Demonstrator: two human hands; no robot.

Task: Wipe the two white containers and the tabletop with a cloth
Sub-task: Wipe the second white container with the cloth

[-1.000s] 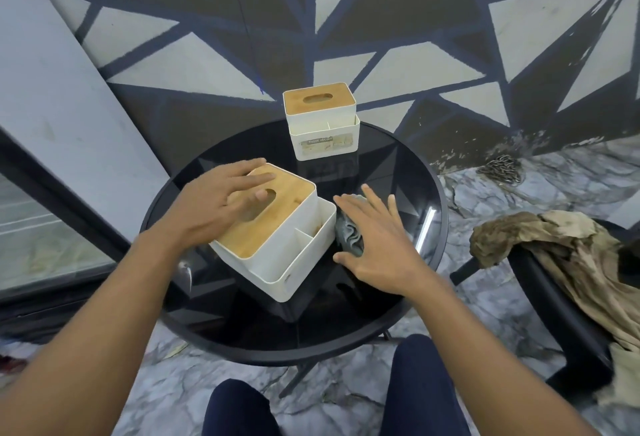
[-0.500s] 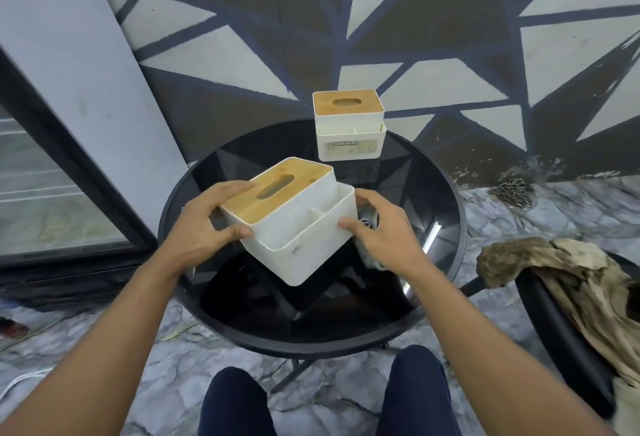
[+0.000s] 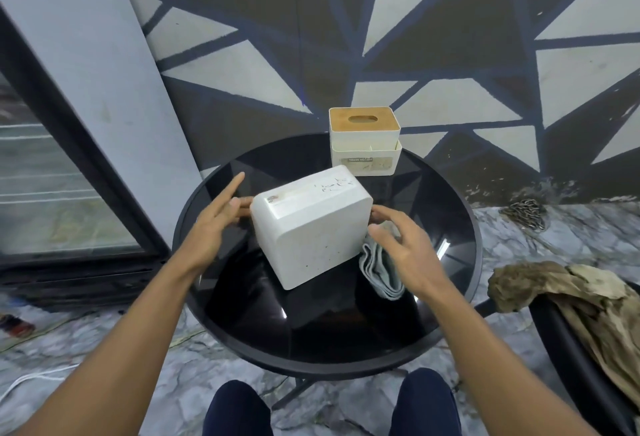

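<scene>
The near white container point(image 3: 311, 227) is turned over above the round black glass table point(image 3: 311, 328), its blank white underside facing me. My left hand point(image 3: 218, 217) grips its left edge, index finger sticking out. My right hand point(image 3: 398, 245) presses on its right side, fingers curled. A folded grey cloth point(image 3: 381, 273) lies on the glass under my right palm; whether the hand grips it is unclear. The second white container point(image 3: 363, 155), with a wooden slotted lid, stands upright at the table's far edge.
A dark chair point(image 3: 571, 342) draped with a crumpled brown rag point(image 3: 568, 293) stands close to the table's right. A painted wall runs right behind the table. A glass door point(image 3: 52, 193) is on the left, a chain point(image 3: 526, 210) on the marble floor, my knees point(image 3: 239, 408) below the table.
Both hands lifted the near container off the glass and flipped it from lid-up to bottom-up. The cloth, covered by my right hand before, now shows beside the container.
</scene>
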